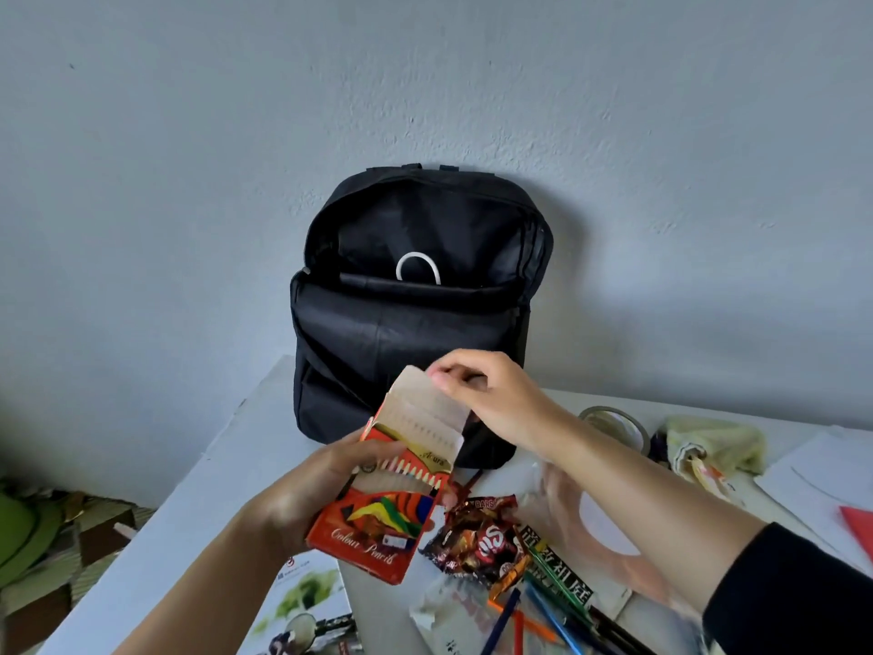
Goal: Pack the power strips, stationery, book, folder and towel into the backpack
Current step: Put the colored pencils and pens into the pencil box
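Observation:
A black backpack (pixel 415 304) stands upright against the wall at the back of the white table (pixel 189 512), its main compartment unzipped; a loop of white cable (pixel 418 264) shows inside. In front of it my left hand (pixel 302 494) grips an orange colour pencil box (pixel 378 512) from the left, tilted, pencil ends showing at its open top. My right hand (pixel 486 394) pinches the box's raised top flap (pixel 425 408). Loose pens and pencils (pixel 543 612) lie at the lower right. A pale yellow towel (pixel 713 446) lies bunched at the right. A book (pixel 307 607) with a green cover photo lies at the near edge.
A brown snack wrapper (pixel 477 536) and a green packet (pixel 557 569) lie below the box. A roll of tape (pixel 619 423) sits right of the backpack. White papers (pixel 822 479) and a red sheet (pixel 857 527) lie at the far right. The table's left edge drops to the floor.

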Available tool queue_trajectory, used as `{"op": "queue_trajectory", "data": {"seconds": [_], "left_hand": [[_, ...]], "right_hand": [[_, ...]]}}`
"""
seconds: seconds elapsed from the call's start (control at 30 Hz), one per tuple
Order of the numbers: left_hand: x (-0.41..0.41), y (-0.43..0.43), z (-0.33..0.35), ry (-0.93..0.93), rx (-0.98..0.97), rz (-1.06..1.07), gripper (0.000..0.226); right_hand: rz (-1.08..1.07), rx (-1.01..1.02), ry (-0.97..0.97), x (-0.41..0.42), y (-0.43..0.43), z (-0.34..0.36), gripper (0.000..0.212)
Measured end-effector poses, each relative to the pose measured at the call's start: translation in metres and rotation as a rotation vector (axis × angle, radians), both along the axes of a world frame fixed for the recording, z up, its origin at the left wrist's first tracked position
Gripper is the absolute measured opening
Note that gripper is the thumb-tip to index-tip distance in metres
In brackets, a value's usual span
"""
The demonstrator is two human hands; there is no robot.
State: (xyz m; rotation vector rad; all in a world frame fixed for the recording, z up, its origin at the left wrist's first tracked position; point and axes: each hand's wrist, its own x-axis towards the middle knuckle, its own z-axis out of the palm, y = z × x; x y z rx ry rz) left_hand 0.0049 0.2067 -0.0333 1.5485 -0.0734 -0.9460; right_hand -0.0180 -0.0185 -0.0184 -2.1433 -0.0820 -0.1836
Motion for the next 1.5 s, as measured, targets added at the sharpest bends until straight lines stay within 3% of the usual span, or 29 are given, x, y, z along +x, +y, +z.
{"op": "queue_trajectory", "data": {"seconds": [0.07,0.13,0.23,0.3,0.4,0.5,0.57,0.67,0.77,0.87,0.93,1.13,1.37,1.5], "left_hand": [[-0.002,0.005,-0.007,-0.02,0.003,0.075,0.04],[-0.001,0.01,-0.015,-0.09,-0.005,0.174,0.029],[0.001,0.011,-0.02,-0.17,-0.058,0.267,0.024],[0.002,0.009,-0.023,-0.233,-0.087,0.306,0.028],[-0.001,0.007,-0.029,-0.277,-0.091,0.35,0.041],[-0.005,0.008,-0.032,-0.312,-0.073,0.353,0.035],[-0.008,0.009,-0.031,-0.36,-0.049,0.303,0.029],[-0.011,0.008,-0.028,-0.383,-0.046,0.231,0.026],[-0.011,0.005,-0.027,-0.394,-0.048,0.174,0.03],[-0.013,-0.001,-0.026,-0.407,-0.087,0.13,0.044],[-0.016,-0.007,-0.025,-0.409,-0.111,0.099,0.053],[-0.025,-0.022,-0.019,-0.418,-0.218,0.042,0.059],[-0.038,-0.031,-0.007,-0.544,-0.288,0.029,0.053],[-0.04,-0.031,-0.007,-0.565,-0.273,0.079,0.047]], "right_hand": [[-0.099,-0.023,-0.021,-0.003,-0.011,-0.019,0.018],[-0.05,-0.15,0.05,-0.008,-0.02,-0.038,0.02],[0.121,-0.531,0.189,-0.011,-0.022,-0.066,0.014],[0.158,-0.756,0.193,-0.011,-0.022,-0.082,0.023],[0.222,-0.878,0.191,-0.01,-0.021,-0.1,0.037],[0.238,-0.914,0.175,-0.008,-0.02,-0.108,0.025],[0.227,-0.89,0.176,-0.007,-0.022,-0.107,0.014],[0.072,-0.716,0.164,-0.009,-0.025,-0.095,0.018],[-0.121,-0.206,0.148,-0.016,-0.024,-0.062,0.017],[-0.113,0.363,0.193,-0.026,-0.023,-0.026,0.028],[-0.065,0.533,0.189,-0.034,-0.022,-0.012,0.028],[-0.062,0.527,0.014,-0.044,-0.018,-0.006,0.013],[-0.142,0.129,-0.233,-0.049,-0.017,-0.011,0.015],[-0.119,0.153,-0.241,-0.047,-0.021,-0.011,0.016]]}}
